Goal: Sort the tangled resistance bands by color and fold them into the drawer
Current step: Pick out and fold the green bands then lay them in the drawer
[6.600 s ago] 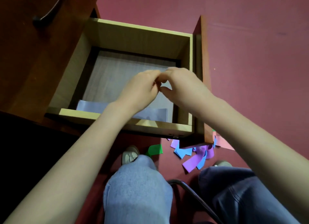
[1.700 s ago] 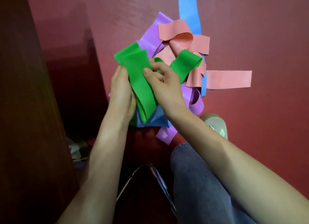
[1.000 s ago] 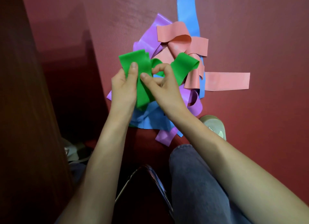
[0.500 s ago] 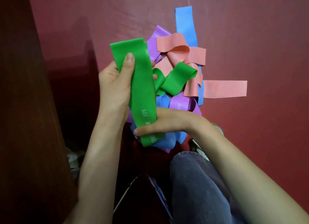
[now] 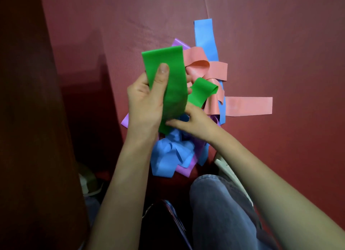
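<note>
The left hand (image 5: 147,100) holds a green band (image 5: 171,85) upright above the pile, thumb pressed flat on its front face and the other fingers closed behind it. The right hand (image 5: 194,124) pinches the lower end of the same band, its fingers closed on the edge near the left wrist.

The rest of the bands lie in a tangle on the red floor (image 5: 280,44), beside a dark wooden cabinet side (image 5: 28,119) at the left. A second green band (image 5: 202,92) curls in a loop just right of the held one, resting on the pink bands (image 5: 248,106); one pink strip stretches flat toward the right. A blue band (image 5: 205,38) runs straight away toward the far edge of the pile, and more blue (image 5: 168,156) is bunched at the near end under the wrists. Purple bands (image 5: 183,168) show at the near end, the left edge and the far side behind the held band.

A knee in jeans (image 5: 220,208) is at the bottom, with a shoe (image 5: 225,167) just beside the pile.
</note>
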The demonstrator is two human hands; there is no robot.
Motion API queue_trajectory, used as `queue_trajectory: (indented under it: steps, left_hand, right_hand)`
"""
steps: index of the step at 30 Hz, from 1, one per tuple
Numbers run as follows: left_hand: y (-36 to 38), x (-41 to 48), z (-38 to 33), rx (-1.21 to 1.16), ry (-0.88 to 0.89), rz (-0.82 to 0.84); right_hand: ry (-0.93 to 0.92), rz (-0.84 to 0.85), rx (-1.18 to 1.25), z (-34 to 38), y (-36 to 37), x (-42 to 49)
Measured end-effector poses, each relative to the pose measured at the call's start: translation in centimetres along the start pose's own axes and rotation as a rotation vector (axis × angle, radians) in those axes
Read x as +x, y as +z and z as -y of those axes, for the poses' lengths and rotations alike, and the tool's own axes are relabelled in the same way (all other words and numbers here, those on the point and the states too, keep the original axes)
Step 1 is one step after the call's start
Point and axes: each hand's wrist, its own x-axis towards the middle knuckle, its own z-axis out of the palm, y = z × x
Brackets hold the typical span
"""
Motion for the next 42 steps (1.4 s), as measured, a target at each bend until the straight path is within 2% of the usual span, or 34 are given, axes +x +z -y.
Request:
queue_trajectory:
  steps: [5,7,11,14,16,19,20,21,22,24,27,29,33,35,39,42]
  left_hand:
    - [-0.5,0.9,-0.9,-0.033,0.106,-0.158]
    - [-0.8,1.0,-1.0,-0.058,0.125,-0.218]
    - [-1.4,1.0,-0.3,-0.073,0.093,-0.258]
    - [-2.0,1.0,1.2,-0.093,0.032,-0.265]
    - [-2.4,1.0,2.3,-0.077,-0.015,-0.272]
    - [-2.8,1.0,3.7,-0.036,-0.054,-0.269]
    - [-2.8,0.9,4.0,-0.014,-0.061,-0.263]
    - [-2.9,0.9,4.3,0.005,-0.068,-0.257]
    - [-3.0,0.8,4.6,0.022,-0.075,-0.250]
    - [-3.2,0.7,5.0,0.050,-0.076,-0.236]
    - [-3.6,0.7,5.6,0.064,-0.070,-0.241]
    - [-3.9,0.9,5.9,0.074,-0.059,-0.263]
    - [-4.1,1.1,6.2,0.031,-0.065,-0.312]
    - [-4.1,1.2,6.4,0.019,-0.073,-0.322]
    - [-4.8,1.6,7.2,0.037,-0.079,-0.343]
    - [-5.0,1.5,7.6,0.049,-0.079,-0.329]
  right_hand:
    - [0.296,0.313,0.165,-0.1,0.3,-1.3]
    - [0.344,0.391,0.210,0.0,0.6,-2.3]
    - [0.418,0.426,0.335,-0.3,0.5,-4.6]
    - [0.548,0.411,0.401,-1.5,0.4,-5.6]
    - [0.610,0.433,0.246,-1.9,0.5,-5.8]
    - [0.516,0.530,-0.471,-0.9,0.5,-5.8]
    - [0.436,0.482,-0.674,-0.2,0.5,-5.8]
    - [0.363,0.373,-0.765,0.6,0.4,-5.8]
    - [0.301,0.235,-0.753,1.3,0.3,-5.5]
    - [0.251,-0.069,-0.502,2.1,0.1,-4.4]
    - [0.280,-0.300,-0.197,1.5,-0.5,-0.9]
    - [0.236,-0.325,-0.203,0.9,-0.8,1.9]
    - [0.113,-0.198,-0.374,0.3,-0.2,6.0]
    - [0.112,-0.165,-0.436,-0.2,0.4,6.8]
    - [0.137,-0.066,-0.760,-1.4,1.0,6.8]
    - [0.236,-0.121,-0.748,-1.5,1.2,6.1]
